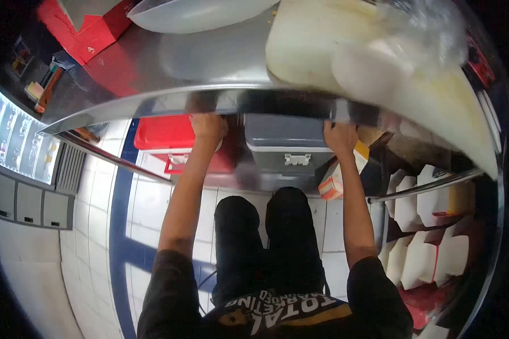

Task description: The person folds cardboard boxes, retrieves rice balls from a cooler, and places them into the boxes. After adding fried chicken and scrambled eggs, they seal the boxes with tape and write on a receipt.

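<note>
My left hand (209,127) reaches forward to the underside of the steel table's front edge, over the red cooler box (171,132). Its fingers look curled, but their tips are hidden under the edge. My right hand (340,138) is at the same edge, beside the right end of the grey cooler box (288,135). Those fingers also look curled, with the tips hidden, so what either hand grips cannot be made out. Both coolers have closed lids and white latches and sit below the steel table (220,62), between and beside my forearms.
On the table are a red carton (90,37), a pale bowl (201,16), a yellowish cutting board (311,45) and clear plastic (430,25). An orange-white box (331,182) stands beside the grey cooler. White cartons (407,203) fill the right shelf. A lit display (20,138) is at left.
</note>
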Demonstrator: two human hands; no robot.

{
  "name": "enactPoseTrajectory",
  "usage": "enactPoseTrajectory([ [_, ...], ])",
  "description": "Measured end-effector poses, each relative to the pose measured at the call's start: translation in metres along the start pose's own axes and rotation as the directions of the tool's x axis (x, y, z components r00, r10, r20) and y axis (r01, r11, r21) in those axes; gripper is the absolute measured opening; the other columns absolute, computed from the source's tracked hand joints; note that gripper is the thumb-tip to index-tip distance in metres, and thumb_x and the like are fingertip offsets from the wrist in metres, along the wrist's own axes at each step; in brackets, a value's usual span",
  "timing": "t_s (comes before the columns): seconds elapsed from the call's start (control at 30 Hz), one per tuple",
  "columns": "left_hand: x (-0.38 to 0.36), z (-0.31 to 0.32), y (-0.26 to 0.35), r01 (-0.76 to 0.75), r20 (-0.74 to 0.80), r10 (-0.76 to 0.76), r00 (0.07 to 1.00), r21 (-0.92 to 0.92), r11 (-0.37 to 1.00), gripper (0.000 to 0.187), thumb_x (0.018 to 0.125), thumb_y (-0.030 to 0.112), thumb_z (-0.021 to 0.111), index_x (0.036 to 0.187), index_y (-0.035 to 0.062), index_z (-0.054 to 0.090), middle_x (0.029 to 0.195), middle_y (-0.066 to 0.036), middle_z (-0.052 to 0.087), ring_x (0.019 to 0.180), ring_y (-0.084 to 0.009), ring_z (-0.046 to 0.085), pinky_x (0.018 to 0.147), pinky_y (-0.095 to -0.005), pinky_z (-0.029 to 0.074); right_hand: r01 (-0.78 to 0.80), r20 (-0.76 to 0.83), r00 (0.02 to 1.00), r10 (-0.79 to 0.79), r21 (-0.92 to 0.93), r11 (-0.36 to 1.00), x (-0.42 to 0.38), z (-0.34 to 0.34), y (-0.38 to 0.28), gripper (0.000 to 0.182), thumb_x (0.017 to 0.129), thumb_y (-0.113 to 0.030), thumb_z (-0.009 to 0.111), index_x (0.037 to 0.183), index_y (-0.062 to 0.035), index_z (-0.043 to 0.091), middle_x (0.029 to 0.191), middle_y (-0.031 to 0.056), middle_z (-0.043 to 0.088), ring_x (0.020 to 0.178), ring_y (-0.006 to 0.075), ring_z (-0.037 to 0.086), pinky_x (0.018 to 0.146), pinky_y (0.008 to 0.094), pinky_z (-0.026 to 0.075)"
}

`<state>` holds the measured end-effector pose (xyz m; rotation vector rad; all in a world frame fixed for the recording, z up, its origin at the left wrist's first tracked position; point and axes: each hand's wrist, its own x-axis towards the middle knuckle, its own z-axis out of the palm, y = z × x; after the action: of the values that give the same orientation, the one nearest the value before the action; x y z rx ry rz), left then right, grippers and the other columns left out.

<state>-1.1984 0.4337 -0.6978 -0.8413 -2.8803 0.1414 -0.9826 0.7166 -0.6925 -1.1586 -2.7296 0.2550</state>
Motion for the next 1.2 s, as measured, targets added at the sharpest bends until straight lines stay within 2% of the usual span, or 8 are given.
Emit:
enactPoseTrajectory([
  [0.07, 0.004, 0.006, 0.002, 0.041, -0.102, -0.035, 0.994, 0.053, 0.998, 0.058, 0.088, 0.03, 0.054, 0.138, 0.0038, 0.048, 0.131, -0.027, 0.056, 0.115, -0.0423, 0.058, 0.096, -0.0576, 0.044, 0.061, -0.343, 0.936, -0.076, -0.053, 0.997, 0.008, 0.029, 0.011, 0.065, 0.092, -0.048, 0.046, 0.143, -0.0066, 0.042, 0.131, 0.0294, 0.053, 0.118, 0.0453, 0.053, 0.097, 0.0517, 0.045],
  [0.33, 0.024, 0.014, 0.003, 0.01, -0.207, 0.021, 0.978, 0.149, 0.989, 0.074, 0.072, 0.036, 0.072, 0.127, -0.0092, 0.051, 0.111, -0.027, 0.065, 0.103, -0.0415, 0.064, 0.092, -0.0506, 0.051, 0.039, -0.272, 0.962, -0.024, 0.052, 0.998, 0.001, 0.02, 0.01, 0.066, 0.093, -0.047, 0.046, 0.144, -0.0054, 0.041, 0.139, 0.0294, 0.044, 0.124, 0.0454, 0.048, 0.101, 0.0503, 0.042],
  [0.53, 0.003, -0.085, -0.087, -0.286, -0.66, 0.126, 0.74, -0.14, 0.948, 0.039, 0.078, 0.034, 0.07, 0.113, 0.0179, 0.067, 0.107, -0.014, 0.067, 0.108, -0.0325, 0.061, 0.098, -0.0434, 0.047, 0.028, -0.117, 0.993, -0.019, 0.079, 0.996, -0.001, 0.017, 0.011, 0.065, 0.094, -0.048, 0.045, 0.143, -0.0069, 0.043, 0.142, 0.0283, 0.042, 0.123, 0.0468, 0.048, 0.101, 0.0525, 0.041],
  [0.6, -0.004, -0.112, -0.158, -0.109, -0.459, -0.003, 0.888, -0.218, 0.97, 0.039, 0.087, 0.036, 0.056, 0.117, 0.0126, 0.065, 0.12, -0.017, 0.062, 0.119, -0.0343, 0.053, 0.099, -0.0501, 0.041, 0.098, -0.209, 0.974, -0.089, 0.033, 0.995, 0.002, 0.015, 0.01, 0.06, 0.094, -0.047, 0.044, 0.138, -0.0059, 0.048, 0.14, 0.0279, 0.045, 0.123, 0.0451, 0.048, 0.099, 0.0518, 0.043],
  [0.67, -0.001, -0.114, -0.218, 0.071, -0.601, -0.168, 0.782, -0.183, 0.981, 0.039, 0.087, 0.036, 0.056, 0.117, 0.0124, 0.064, 0.121, -0.017, 0.062, 0.119, -0.0345, 0.053, 0.1, -0.0502, 0.04, 0.015, 0.012, 1.0, -0.015, 0.002, 1.0, -0.003, -0.014, -0.012, 0.051, 0.095, -0.041, 0.045, 0.127, -0.004, 0.057, 0.129, 0.0295, 0.054, 0.116, 0.0441, 0.054, 0.097, 0.05, 0.045],
  [0.93, -0.01, -0.102, -0.335, 0.436, -0.713, -0.427, 0.555, -0.188, 0.88, 0.04, 0.087, 0.036, 0.057, 0.118, 0.0115, 0.064, 0.123, -0.018, 0.061, 0.121, -0.0355, 0.051, 0.101, -0.0504, 0.039, 0.325, -0.021, 0.946, -0.324, 0.031, 0.945, -0.006, -0.016, -0.08, 0.04, 0.096, -0.027, 0.054, 0.128, -0.0022, 0.055, 0.144, 0.028, 0.038, 0.136, 0.0438, 0.034, 0.112, 0.0507, 0.029],
  [1.0, -0.009, -0.102, -0.345, 0.475, -0.725, -0.444, 0.526, -0.182, 0.861, 0.04, 0.087, 0.036, 0.057, 0.118, 0.0113, 0.064, 0.123, -0.019, 0.06, 0.122, -0.0358, 0.05, 0.102, -0.0505, 0.039, 0.703, -0.279, 0.695, -0.663, 0.069, 0.708, -0.001, 0.002, -0.09, 0.034, 0.094, -0.022, 0.057, 0.122, -0.0035, 0.059, 0.145, 0.0251, 0.039, 0.135, 0.0426, 0.037, 0.111, 0.0501, 0.03],
  [1.2, -0.007, -0.097, -0.338, 0.612, -0.767, -0.454, 0.453, -0.103, 0.784, 0.041, 0.087, 0.035, 0.057, 0.119, 0.0106, 0.063, 0.124, -0.02, 0.06, 0.123, -0.0365, 0.049, 0.103, -0.0506, 0.038, 0.835, -0.232, 0.542, -0.808, 0.039, 0.549, -0.006, 0.015, -0.162, 0.034, 0.09, -0.02, 0.062, 0.12, -0.0037, 0.06, 0.136, 0.0211, 0.051, 0.126, 0.04, 0.048, 0.108, 0.0492, 0.035],
])
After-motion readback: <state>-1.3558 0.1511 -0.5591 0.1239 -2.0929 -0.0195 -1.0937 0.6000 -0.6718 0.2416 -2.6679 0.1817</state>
